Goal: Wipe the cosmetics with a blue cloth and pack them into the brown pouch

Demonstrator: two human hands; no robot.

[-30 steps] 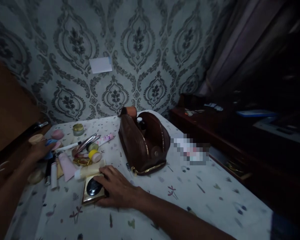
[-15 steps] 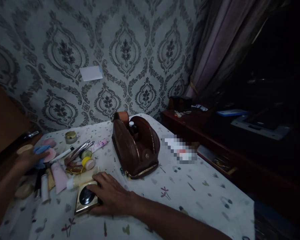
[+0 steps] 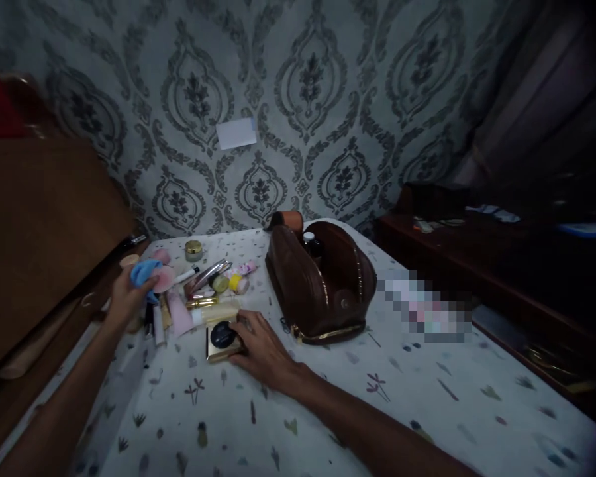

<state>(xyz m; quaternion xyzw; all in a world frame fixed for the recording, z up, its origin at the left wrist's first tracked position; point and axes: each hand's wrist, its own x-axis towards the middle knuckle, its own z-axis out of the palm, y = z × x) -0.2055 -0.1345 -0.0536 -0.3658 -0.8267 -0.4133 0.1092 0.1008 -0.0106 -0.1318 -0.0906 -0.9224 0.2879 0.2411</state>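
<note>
My left hand [image 3: 124, 295] is closed round a crumpled blue cloth [image 3: 144, 270] at the left of the table, beside a round pink puff [image 3: 164, 280]. Some of its fingers are hidden by the cloth. My right hand [image 3: 264, 348] grips the right side of a square gold compact [image 3: 217, 353] with a dark round centre, which rests on the tablecloth. Just behind the compact lies a cream tube [image 3: 220, 311] with a white cap. A pink tube [image 3: 179, 315] is between the two hands. The brown cosmetic bag [image 3: 298, 291] stands unzipped to the right, small bottles inside.
Several cosmetics, among them a yellow-lidded jar [image 3: 238, 284] and a gold-lidded jar [image 3: 193, 250], lie at the left. The patterned tablecloth [image 3: 338, 404] reaches the papered wall [image 3: 302, 99]. A brown panel [image 3: 44, 225] borders the left side; a blurred-out item lies right of the bag.
The view has swung left, so everything sits further right in it. My left hand still holds the blue cloth, and my right hand stays on the compact.
</note>
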